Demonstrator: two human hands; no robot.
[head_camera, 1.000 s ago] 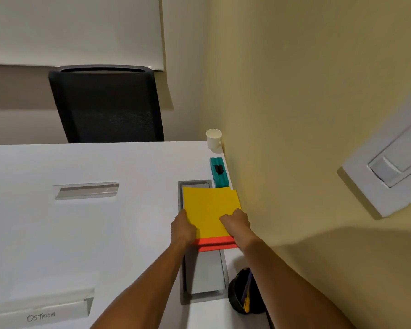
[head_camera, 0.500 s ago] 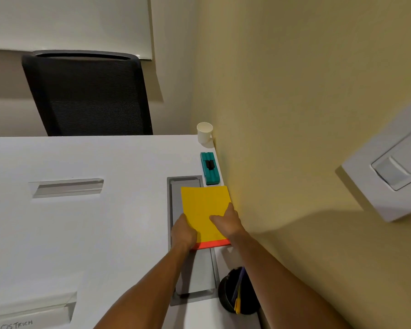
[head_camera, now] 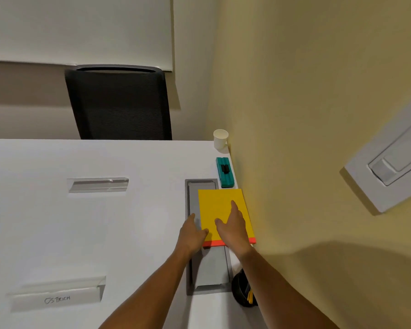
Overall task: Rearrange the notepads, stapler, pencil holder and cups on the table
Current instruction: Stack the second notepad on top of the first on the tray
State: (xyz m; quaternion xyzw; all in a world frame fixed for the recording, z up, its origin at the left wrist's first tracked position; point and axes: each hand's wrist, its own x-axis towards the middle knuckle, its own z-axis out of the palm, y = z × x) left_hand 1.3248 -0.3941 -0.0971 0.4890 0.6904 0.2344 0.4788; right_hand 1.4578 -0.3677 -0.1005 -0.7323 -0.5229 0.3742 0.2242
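Note:
A yellow notepad (head_camera: 217, 205) lies stacked on a red-orange notepad (head_camera: 214, 243), half over the grey cable hatch (head_camera: 209, 269) by the yellow wall. My right hand (head_camera: 233, 226) rests flat on the yellow pad with fingers spread. My left hand (head_camera: 191, 233) lies open at the stack's left edge, thumb touching the pad. A teal stapler (head_camera: 225, 172) sits beyond the stack along the wall. Farther back, a white paper cup (head_camera: 220, 138) stands in the table corner. The black pencil holder (head_camera: 241, 293) stands near me, partly hidden by my right forearm.
The white table (head_camera: 81, 222) carries two clear name-card stands (head_camera: 97, 185), the near one (head_camera: 57, 295) labelled "OSTRICH". A black mesh chair (head_camera: 119, 103) stands behind the far edge. The wall on the right bears a white switch plate (head_camera: 394, 162).
Both hands have loosened from gripping the stack's near edge to lying flat and spread. The notepad stack stays in place by the wall. The camera has shifted slightly.

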